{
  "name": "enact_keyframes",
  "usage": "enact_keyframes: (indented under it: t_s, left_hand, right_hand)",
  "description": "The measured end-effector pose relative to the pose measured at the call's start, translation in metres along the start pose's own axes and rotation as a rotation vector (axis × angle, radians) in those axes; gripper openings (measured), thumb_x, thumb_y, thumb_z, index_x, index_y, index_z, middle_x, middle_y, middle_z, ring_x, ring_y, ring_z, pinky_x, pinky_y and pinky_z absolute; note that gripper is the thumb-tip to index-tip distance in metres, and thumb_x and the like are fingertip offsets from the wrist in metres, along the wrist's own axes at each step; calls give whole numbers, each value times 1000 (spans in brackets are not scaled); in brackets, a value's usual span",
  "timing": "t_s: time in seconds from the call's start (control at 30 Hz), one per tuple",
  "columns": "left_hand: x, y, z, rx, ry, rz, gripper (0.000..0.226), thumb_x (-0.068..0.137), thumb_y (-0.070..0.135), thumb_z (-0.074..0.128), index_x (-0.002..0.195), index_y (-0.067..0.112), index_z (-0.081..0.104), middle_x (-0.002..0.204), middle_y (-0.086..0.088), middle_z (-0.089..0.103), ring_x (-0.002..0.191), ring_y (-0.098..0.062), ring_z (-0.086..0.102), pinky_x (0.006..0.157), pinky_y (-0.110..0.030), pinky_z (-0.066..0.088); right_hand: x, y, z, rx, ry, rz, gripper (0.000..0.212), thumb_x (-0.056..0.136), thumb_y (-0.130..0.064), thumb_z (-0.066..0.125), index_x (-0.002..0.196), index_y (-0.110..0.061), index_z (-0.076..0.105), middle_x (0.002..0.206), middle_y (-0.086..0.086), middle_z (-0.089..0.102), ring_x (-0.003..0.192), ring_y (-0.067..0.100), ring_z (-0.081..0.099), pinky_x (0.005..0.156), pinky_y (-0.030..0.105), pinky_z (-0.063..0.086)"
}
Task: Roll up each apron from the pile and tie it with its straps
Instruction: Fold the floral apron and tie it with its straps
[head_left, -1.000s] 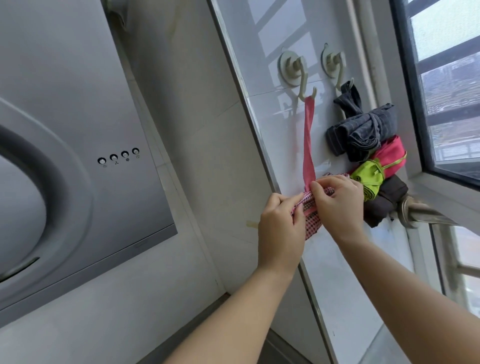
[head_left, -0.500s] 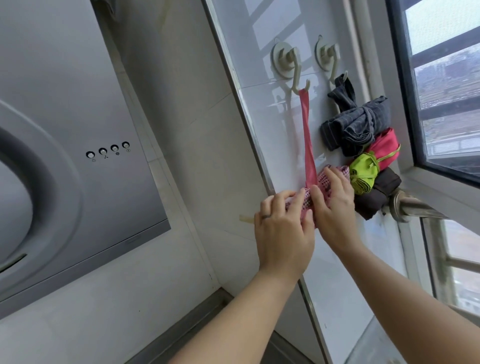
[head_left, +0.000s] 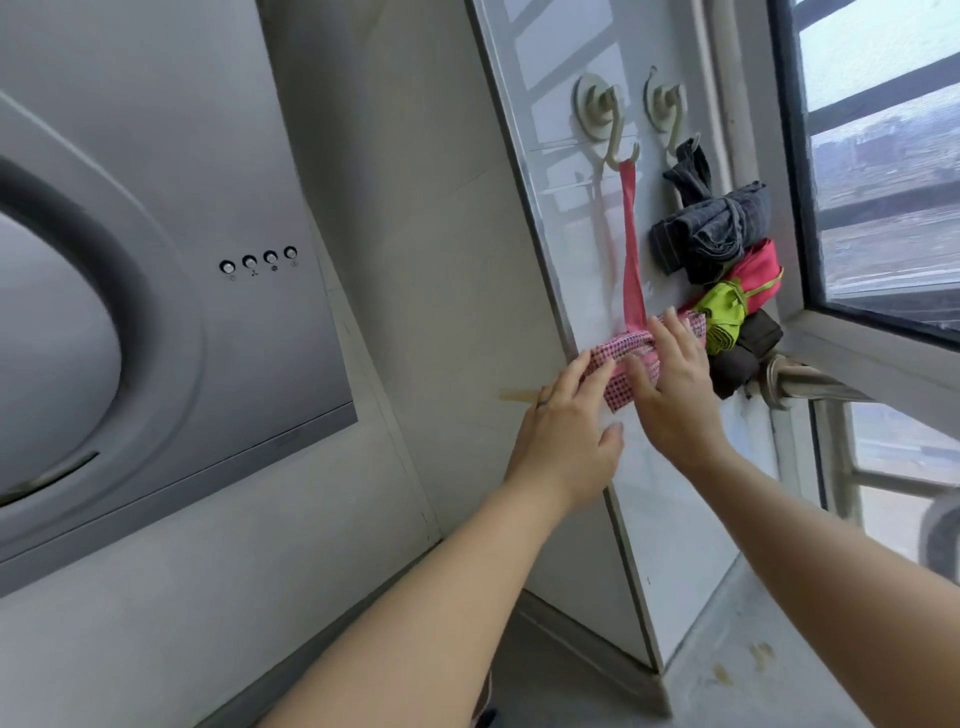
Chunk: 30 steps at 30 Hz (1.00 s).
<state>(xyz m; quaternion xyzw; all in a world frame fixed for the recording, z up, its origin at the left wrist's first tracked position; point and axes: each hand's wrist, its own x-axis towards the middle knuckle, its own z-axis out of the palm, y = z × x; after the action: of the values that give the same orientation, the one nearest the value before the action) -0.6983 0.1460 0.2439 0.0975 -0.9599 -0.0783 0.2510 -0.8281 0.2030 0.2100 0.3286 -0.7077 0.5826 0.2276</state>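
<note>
Spreading hands (head_left: 623, 410) flat, checked apron (head_left: 626, 358)

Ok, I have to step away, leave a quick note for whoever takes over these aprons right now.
Left hand: open, fingertips against the left end of the pink checked rolled apron.
Right hand: open, flat over the roll's right part; neither hand grips it.
The roll hangs by its pink strap from the left white wall hook.
Done: the dark denim rolled apron, the red and lime green bundle and a dark brown roll hang in a cluster under the right white wall hook.
Left: check that the pink roll holds; no apron pile is in view.
</note>
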Motion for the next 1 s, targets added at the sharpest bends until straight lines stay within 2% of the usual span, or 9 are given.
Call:
enact_keyframes:
  t_s: [0.07, 0.17, 0.3, 0.47, 0.6, 0.73, 0.87, 0.93, 1.0]
  left_hand:
    - [-22, -8, -15, -58, -45, -41, 57, 96, 24, 50, 149, 25, 29, 157, 5, 21, 143, -16, 23, 116, -38, 24]
    - [-63, -28, -38, -101, -70, -123, 49, 96, 25, 51, 144, 26, 39, 147, 3, 40, 133, -20, 41, 110, -42, 34]
    - [-154, -71, -71, -225, 27, -273, 35, 96, 24, 52, 130, 28, 55, 123, 11, 60, 108, -11, 58, 100, -33, 44]
    - [-302, -137, -99, -245, 149, -510, 25, 95, 17, 55, 117, 20, 66, 110, 8, 69, 98, -7, 62, 90, -21, 46]
    - [-414, -186, -98, -253, 176, -726, 22, 92, 9, 58, 110, 15, 69, 104, 3, 70, 87, -4, 62, 81, -9, 44]
    - [-517, -218, -86, -219, 43, -933, 26, 95, 17, 53, 118, 18, 64, 108, 4, 68, 92, -7, 62, 86, -22, 48]
    - [-595, -235, -65, -168, -276, -1059, 34, 97, 24, 49, 131, 28, 54, 129, 7, 59, 102, -10, 59, 95, -35, 49]
    - [-620, -242, -55, -82, -448, -1081, 47, 97, 32, 49, 143, 32, 38, 149, 2, 38, 128, -17, 42, 109, -40, 34]
    - [-639, -248, -47, -2, -568, -1089, 61, 96, 44, 46, 150, 35, 19, 159, 7, 9, 147, -22, 7, 117, -47, 15]
  right_hand:
    - [-24, -26, 3, -3, 65, -85, 42, 97, -18, 50, 137, -8, 46, 148, 10, 38, 139, 28, 26, 112, 28, 15]
    - [-54, -66, 15, 67, 47, -211, 31, 90, -17, 50, 116, -7, 63, 118, 6, 60, 114, 28, 51, 95, 25, 34]
    - [-110, -129, 36, 215, -197, -222, 18, 91, -6, 54, 99, -11, 69, 84, -6, 66, 81, 12, 64, 71, 23, 49]
    - [-220, -195, 97, 345, -555, -188, 24, 90, -2, 51, 92, -21, 66, 70, -9, 65, 72, 5, 65, 67, 15, 50]
    - [-317, -222, 151, 314, -830, -138, 19, 90, -4, 54, 96, -12, 70, 72, -6, 66, 74, 14, 66, 72, 24, 51]
    - [-404, -224, 188, 145, -1119, -35, 21, 92, -10, 54, 107, -11, 68, 85, -1, 66, 85, 18, 64, 78, 29, 50]
    - [-470, -208, 213, -101, -1392, 131, 41, 95, -21, 54, 134, -14, 49, 126, 6, 58, 108, 24, 58, 85, 28, 45]
    - [-494, -197, 222, -227, -1470, 155, 56, 93, -25, 56, 143, -14, 35, 137, 11, 48, 110, 27, 54, 85, 32, 45]
    - [-511, -186, 229, -296, -1483, 161, 68, 92, -29, 57, 148, -13, 22, 146, 15, 36, 113, 29, 51, 90, 36, 44]
